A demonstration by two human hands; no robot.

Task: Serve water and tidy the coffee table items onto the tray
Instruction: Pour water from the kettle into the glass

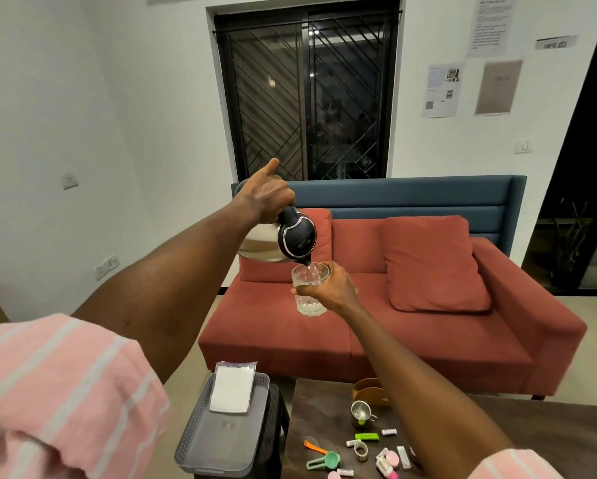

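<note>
A rounded steel kettle with a glossy black lid is tipped spout-down to the right, gripped at its handle by the left hand, thumb stuck up. Its spout sits just over a clear faceted glass tumbler, held upright in the right hand above the dark bench. The grey plastic tray lies near left.

One kettle in the left hand's grip, one glass in the right's. Well below: one tray, one napkin pack, one steel cup, two cushions.
</note>
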